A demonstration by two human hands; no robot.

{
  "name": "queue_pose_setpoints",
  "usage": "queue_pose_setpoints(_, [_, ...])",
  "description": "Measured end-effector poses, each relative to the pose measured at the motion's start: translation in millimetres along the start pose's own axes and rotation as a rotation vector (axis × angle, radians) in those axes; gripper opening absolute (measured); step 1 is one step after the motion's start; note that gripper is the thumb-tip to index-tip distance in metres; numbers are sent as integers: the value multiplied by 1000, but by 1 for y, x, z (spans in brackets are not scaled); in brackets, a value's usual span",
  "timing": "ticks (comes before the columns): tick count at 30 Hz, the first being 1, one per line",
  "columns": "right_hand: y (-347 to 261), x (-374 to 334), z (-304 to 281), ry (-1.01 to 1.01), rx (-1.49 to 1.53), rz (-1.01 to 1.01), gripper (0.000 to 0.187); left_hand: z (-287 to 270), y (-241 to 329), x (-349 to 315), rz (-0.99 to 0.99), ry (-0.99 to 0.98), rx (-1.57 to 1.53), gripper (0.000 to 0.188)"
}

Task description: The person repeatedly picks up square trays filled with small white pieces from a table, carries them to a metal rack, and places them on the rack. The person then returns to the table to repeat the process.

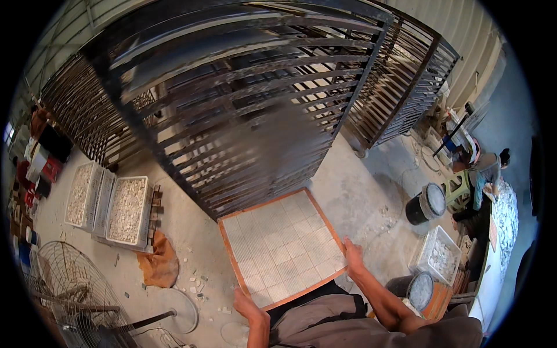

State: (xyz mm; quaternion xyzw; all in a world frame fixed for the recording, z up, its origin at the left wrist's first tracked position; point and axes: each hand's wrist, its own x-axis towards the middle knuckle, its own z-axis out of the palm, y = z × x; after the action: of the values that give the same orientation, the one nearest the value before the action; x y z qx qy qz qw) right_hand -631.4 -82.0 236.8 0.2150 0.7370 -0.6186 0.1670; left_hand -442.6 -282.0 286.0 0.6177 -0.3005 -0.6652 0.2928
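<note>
Between my two hands is a rectangular tray (333, 223) with an orange-brown rim, covered by a grid of pale, finely ribbed square tile sheets. My left hand (249, 305) is closed on its near left corner, fingers partly hidden by the edge. On the right edge, my right hand (353, 255) grips the rim with the thumb on top. The tray's far edge meets the lower part of a dark metal rack (232, 75) with many horizontal slats; whether it rests on a slat I cannot tell.
White crates (129, 209) of small pale pieces stand left, beside an orange-brown sack (159, 261) and a wire-caged fan (75, 290). Dark buckets (426, 204) and another white crate (438, 255) are at right. A person (487, 171) works at a table there; other people are far left.
</note>
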Motion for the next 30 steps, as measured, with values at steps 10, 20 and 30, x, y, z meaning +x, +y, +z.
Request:
queue_pose_setpoints(10, [-74,125,-6,20,-79,-87,48,138,-37,-5,10,53,-131,30])
queue_pose_setpoints(20, [-111,167,-20,78,-126,-89,48,197,-43,-1,-115,-53,-156,24])
queue_pose_setpoints(30, [-126,200,-21,111,-116,-67,48,236,-38,-4,-113,-5,-27,28])
